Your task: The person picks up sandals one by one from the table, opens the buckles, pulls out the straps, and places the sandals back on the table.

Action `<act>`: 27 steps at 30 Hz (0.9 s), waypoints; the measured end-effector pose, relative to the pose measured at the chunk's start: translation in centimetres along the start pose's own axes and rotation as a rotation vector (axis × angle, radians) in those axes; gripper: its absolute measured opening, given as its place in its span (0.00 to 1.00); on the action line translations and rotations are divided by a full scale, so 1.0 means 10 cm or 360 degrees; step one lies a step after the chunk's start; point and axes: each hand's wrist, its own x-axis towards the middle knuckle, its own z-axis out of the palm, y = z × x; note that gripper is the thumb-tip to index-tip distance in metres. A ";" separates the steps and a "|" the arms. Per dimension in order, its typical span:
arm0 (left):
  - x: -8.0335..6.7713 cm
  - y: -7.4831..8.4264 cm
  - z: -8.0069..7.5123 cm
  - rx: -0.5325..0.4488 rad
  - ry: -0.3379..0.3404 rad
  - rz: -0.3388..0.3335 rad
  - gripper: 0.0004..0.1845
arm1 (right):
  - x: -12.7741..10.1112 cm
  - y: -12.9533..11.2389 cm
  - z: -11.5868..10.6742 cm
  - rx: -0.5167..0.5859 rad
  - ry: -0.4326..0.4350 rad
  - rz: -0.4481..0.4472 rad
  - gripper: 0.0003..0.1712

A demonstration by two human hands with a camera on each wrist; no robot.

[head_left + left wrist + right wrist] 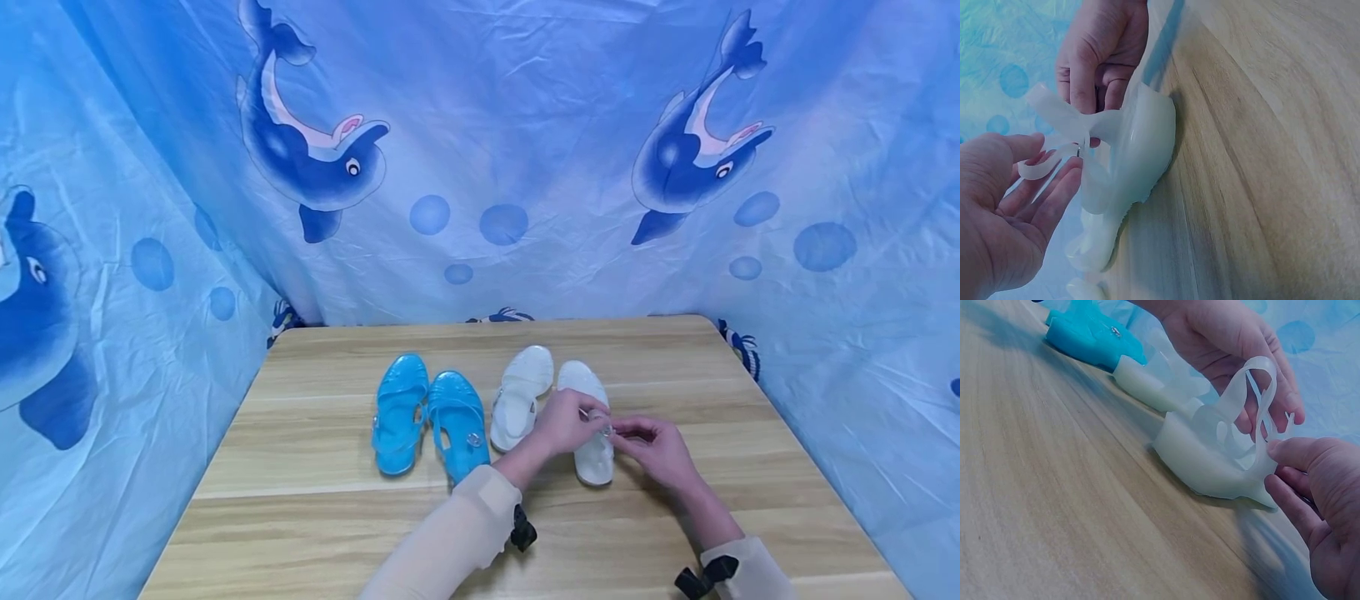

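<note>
A white jelly sandal (594, 450) lies on the wooden table (315, 517), the right one of a white pair. Both hands work at its ankle strap. My left hand (588, 417) pinches the loose strap end (1040, 167) between thumb and fingers. My right hand (618, 433) holds the strap by the small metal buckle (604, 430) from the other side. In the right wrist view the strap loop (1244, 394) stands up above the sandal's heel (1200, 459). The other white sandal (521, 396) lies just left of it.
A pair of blue jelly sandals (427, 417) lies side by side left of the white pair. A blue dolphin-print cloth (480, 150) hangs behind and along both sides of the table. The table's front edge is near my sleeves.
</note>
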 end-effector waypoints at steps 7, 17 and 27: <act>-0.02 0.00 -0.02 -0.0047 0.0019 -0.0046 0.08 | 0.01 0.01 0.01 0.0022 0.0011 -0.0026 0.12; -0.01 0.00 -0.01 0.0007 0.0060 0.0005 0.08 | -0.01 0.03 0.01 0.0078 0.0006 -0.0083 0.13; 0.05 0.13 0.04 0.0106 -0.0032 0.0080 0.10 | -0.07 0.03 -0.42 0.0005 0.0186 0.0087 0.18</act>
